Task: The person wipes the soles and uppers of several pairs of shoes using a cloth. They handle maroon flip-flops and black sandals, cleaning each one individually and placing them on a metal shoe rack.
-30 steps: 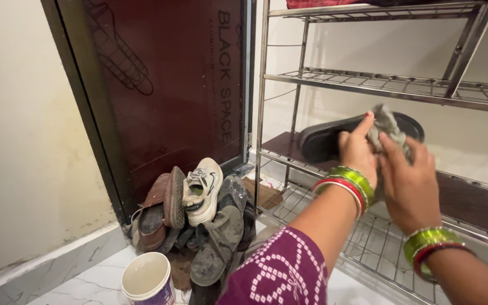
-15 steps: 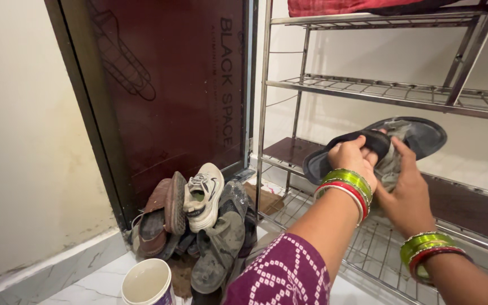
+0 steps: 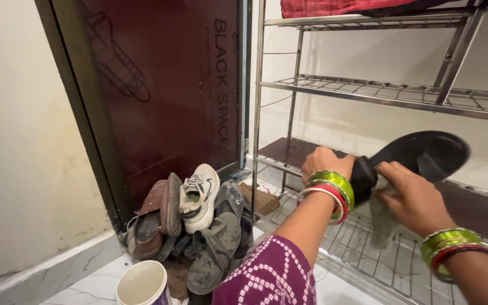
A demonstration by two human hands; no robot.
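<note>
My left hand (image 3: 324, 162) grips the near end of a black sandal (image 3: 419, 157), held in the air in front of the steel shoe rack (image 3: 362, 93). My right hand (image 3: 413, 197) presses a grey cloth (image 3: 380, 217) against the sandal's underside, and the cloth hangs down below the hand. Both wrists wear green and red bangles. The sandal's far end points up and to the right, with its inner sole facing me.
A pile of shoes leans against the dark door (image 3: 170, 85), with a white sneaker (image 3: 199, 195) on top and a brown shoe (image 3: 152, 217) beside it. A white plastic cup (image 3: 142, 285) stands on the marble floor. Red fabric (image 3: 345, 7) lies on the rack's top shelf.
The sandal has been turned and tilted so its far end points up to the right. My right hand and the cloth moved from the sandal's top to its underside, lower down.
</note>
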